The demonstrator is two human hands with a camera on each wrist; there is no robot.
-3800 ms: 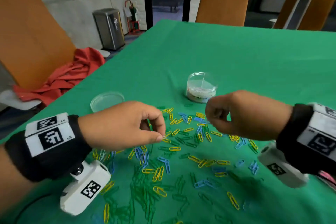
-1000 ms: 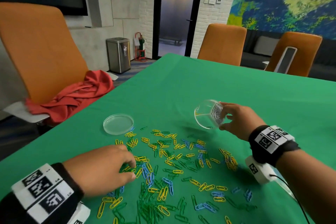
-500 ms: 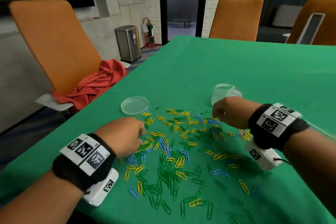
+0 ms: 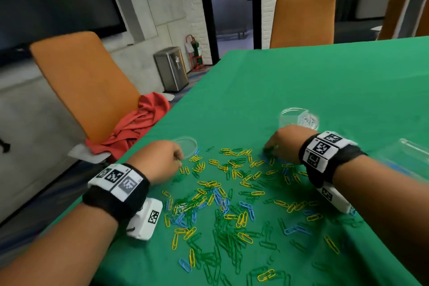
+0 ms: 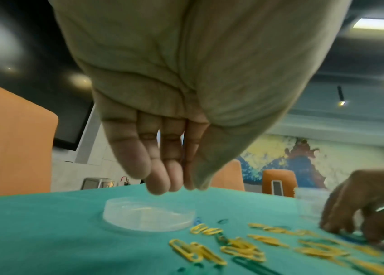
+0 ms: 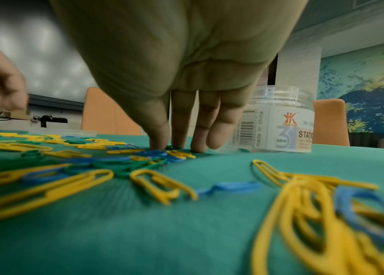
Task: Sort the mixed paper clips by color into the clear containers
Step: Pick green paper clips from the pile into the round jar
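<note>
Since one second ago the right hand (image 4: pixel 284 144) has set the clear jar (image 4: pixel 299 119) upright on the green tablecloth (image 4: pixel 301 76) and dropped to the far right edge of the clip pile; the left hand (image 4: pixel 160 160) has shifted from the pile's near left toward the shallow clear lid (image 4: pixel 185 146).

Step in hand: picking single clips out of the mixed paper clips (image 4: pixel 232 193); judged early, since nearly all clips lie loose on the cloth and only a small green item shows at the jar base in the right wrist view.

Grip state: right fingertips (image 6: pixel 160 143) press down, nearly straight, on a green clip and a blue clip (image 6: pixel 150 153), nothing lifted; left fingers (image 5: pixel 139 163) hang straight and close together above the lid, thumb alongside; the head view hints at a green clip at the left fingertips, but whether one is held cannot be told.

Next move, as a judgement: close thumb and forefinger on one clip, lift it free of its neighbours, carry it over the jar mouth; flat wire on cloth may slide or drag a second clip.

Orientation: clips lie flat, long axes scattered in all directions; the jar stands with its axis vertical, mouth up, just beyond the right hand; a second clear container (image 4: pixel 411 153) lies blurred at the right edge.
</note>
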